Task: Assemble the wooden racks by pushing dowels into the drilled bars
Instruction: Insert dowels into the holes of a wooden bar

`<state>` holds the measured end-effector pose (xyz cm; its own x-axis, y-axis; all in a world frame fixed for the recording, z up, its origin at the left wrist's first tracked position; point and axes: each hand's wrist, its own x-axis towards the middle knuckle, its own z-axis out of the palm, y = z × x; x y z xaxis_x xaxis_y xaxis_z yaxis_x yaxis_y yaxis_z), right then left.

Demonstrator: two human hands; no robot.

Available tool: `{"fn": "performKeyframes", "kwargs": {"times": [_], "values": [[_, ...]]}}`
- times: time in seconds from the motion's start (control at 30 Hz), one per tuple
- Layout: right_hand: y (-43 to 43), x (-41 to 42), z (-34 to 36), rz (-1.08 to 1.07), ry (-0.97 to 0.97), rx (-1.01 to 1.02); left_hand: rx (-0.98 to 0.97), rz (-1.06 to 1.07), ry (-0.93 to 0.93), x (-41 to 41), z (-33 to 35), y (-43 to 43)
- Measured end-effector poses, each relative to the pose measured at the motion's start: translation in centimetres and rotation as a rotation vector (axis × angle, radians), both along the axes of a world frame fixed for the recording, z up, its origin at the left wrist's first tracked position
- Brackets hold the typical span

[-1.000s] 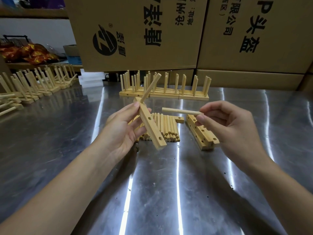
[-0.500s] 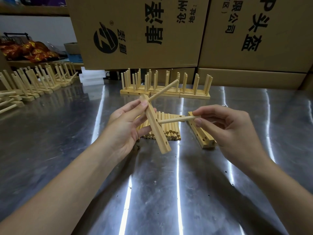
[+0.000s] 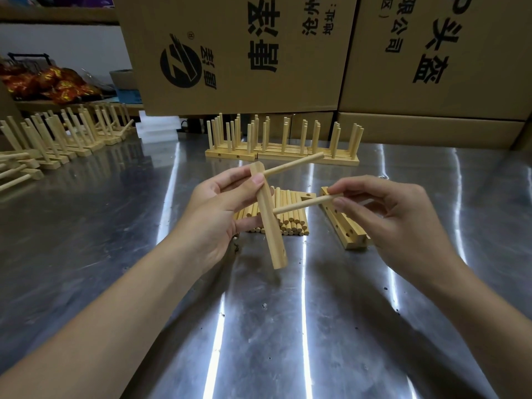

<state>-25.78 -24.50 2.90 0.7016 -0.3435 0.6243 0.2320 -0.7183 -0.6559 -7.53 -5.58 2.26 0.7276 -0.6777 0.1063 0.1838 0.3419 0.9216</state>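
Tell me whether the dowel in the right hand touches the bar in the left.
Touching. The head view shows the dowel meeting the bar at its tip, with no gap.

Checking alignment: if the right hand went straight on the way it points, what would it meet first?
Probably the drilled bar held by the left hand; the dowel in the right hand reaches it.

We see a table (image 3: 115, 254) of brushed metal, glossy, finely scratched and streaked with bright reflections. The bar (image 3: 272, 234) is pale bare wood, matt and smooth. The dowel (image 3: 299, 205) meeting the bar from its right looks the same, as do the loose dowels (image 3: 290, 223) just behind the bar and the finished racks (image 3: 282, 155) farther behind it. Well behind the bar, the boxes (image 3: 230, 53) are matt brown cardboard with black print. Far to the bar's left, wrappers (image 3: 49, 84) shine like red-gold foil.
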Motion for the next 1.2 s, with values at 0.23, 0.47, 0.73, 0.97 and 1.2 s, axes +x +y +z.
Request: {"fn": "performKeyframes", "kwargs": {"times": [0.23,0.47,0.73,0.97,1.2], "values": [[0.1,-0.1,0.2,-0.013,0.031,-0.029,-0.023,-0.022,0.044,0.0,0.2,0.0],[0.4,-0.2,0.5,-0.003,0.063,0.003,-0.031,-0.011,0.015,-0.4,0.4,0.2],[0.5,-0.1,0.1,-0.038,0.142,-0.018,-0.02,0.026,-0.023,-1.2,0.5,0.1],[1.2,0.0,-0.2,0.031,0.166,-0.021,-0.025,0.04,0.003,-2.3,0.4,-0.4],[2.4,0.4,-0.5,-0.002,0.114,-0.159,0.056,0.025,0.016,-3.6,-0.2,-1.2]]}}
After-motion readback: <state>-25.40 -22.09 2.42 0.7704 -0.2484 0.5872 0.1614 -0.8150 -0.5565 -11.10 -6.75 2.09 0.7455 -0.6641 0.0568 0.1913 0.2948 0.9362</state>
